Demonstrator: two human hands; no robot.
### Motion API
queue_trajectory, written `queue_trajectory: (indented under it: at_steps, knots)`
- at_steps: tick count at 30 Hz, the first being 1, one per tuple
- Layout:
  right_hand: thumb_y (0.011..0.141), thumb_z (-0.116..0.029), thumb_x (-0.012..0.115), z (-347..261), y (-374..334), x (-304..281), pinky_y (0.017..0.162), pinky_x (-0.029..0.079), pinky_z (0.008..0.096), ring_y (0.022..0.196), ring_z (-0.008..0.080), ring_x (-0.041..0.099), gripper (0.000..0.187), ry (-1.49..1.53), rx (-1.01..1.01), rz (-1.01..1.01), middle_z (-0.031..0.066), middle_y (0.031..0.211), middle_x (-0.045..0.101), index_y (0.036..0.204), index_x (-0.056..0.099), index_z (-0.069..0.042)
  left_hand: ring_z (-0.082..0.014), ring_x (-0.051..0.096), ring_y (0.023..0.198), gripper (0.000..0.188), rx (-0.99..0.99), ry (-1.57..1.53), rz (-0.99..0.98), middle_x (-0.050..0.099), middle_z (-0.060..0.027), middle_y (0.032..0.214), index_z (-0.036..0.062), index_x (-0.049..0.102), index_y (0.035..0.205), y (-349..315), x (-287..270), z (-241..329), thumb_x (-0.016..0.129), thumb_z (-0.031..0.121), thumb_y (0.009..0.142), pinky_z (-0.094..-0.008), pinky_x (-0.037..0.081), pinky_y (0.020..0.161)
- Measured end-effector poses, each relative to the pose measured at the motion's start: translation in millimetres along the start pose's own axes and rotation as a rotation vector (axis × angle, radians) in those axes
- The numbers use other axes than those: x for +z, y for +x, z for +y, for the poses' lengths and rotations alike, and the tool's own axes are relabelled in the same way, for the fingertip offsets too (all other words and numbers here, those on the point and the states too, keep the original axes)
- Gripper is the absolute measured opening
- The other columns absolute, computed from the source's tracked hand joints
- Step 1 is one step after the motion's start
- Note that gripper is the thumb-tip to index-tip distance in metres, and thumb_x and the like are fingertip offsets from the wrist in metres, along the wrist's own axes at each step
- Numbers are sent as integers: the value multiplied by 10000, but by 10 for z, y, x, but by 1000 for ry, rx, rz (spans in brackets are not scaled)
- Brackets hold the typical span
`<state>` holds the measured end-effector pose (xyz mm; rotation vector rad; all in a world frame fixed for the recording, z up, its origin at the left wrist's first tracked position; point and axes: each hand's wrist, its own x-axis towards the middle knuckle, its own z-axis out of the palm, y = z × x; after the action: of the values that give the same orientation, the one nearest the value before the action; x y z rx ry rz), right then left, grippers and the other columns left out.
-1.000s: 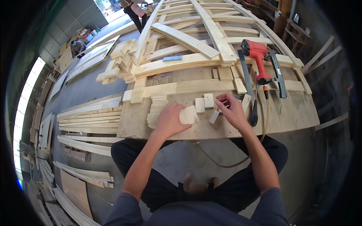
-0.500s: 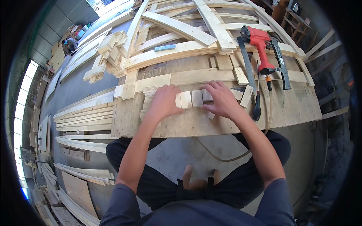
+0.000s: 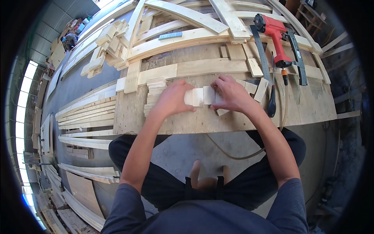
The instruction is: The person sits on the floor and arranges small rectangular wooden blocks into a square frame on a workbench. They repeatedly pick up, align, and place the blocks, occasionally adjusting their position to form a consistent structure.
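Note:
Both my hands are over the near part of the wooden bench. My left hand (image 3: 172,98) curls round the left end of a short row of small pale wood blocks (image 3: 198,97), thumb on the near side. From the other end, my right hand (image 3: 233,94) grips another small block (image 3: 209,95) between thumb and fingers. The two groups nearly meet, the right one slightly higher in the picture. My fingers hide part of the blocks. Left of my left hand stands a stack of thin wood pieces (image 3: 155,93). Several short offcuts (image 3: 261,89) lie to the right of my right hand.
On the right lie a red nail gun (image 3: 276,39) with an air hose (image 3: 286,105), a dark-handled screwdriver (image 3: 272,103) and a metal ruler (image 3: 261,54). A wooden frame (image 3: 183,45) bearing a blue strip of staples or nails (image 3: 170,35) spans the back. Long boards (image 3: 87,113) are stacked at left.
The view has shifted slightly, so the bench sits higher in it. The block at my right hand has tilted and shows a paler face. Both hands keep hold of the blocks.

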<state>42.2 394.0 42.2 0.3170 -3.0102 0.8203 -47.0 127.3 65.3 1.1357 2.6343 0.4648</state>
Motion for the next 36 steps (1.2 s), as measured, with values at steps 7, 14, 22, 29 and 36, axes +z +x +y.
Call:
queue_trajectory:
  at_steps: [7,14,22,29,36]
  knots:
    - [715,-387,1009,-32,-41,-43,1074,551,462,1245,384,631,716,-19,-1,-38,154,1236,660,1260,707,-35,-362,647,1317,787,30,-68,5,665,-130,1311,71,736,1382,5,-35,9,1020,338,698,-452,530,1135]
    - [694,-428,1005,62,-46,129,1053,581,491,1264,392,626,709,-94,-45,65,166,1271,641,1252,746,-75,-391,656,1278,714,30,-88,9,680,-159,1295,72,755,1338,1,6,-89,1009,324,720,-477,546,1094]
    - [689,-422,1019,-145,-65,-68,1050,587,469,1244,357,646,685,-86,-21,5,135,1251,679,1214,757,-67,-379,655,1273,638,45,-91,0,680,-153,1261,89,769,1318,-27,24,-55,979,309,757,-479,548,1102]
    - [692,-422,1011,-127,-101,-51,1059,584,462,1233,349,647,692,-81,-25,7,117,1238,691,1249,776,-85,-360,653,1277,626,45,-78,-1,680,-132,1252,110,775,1322,-49,56,-18,978,312,765,-476,551,1085]
    - [693,-431,1007,-89,-108,15,1045,588,465,1229,353,643,711,-83,-48,40,87,1267,707,1297,778,-133,-371,663,1267,646,33,-47,-5,677,-131,1267,115,774,1328,-11,110,-42,986,321,753,-490,563,1065]
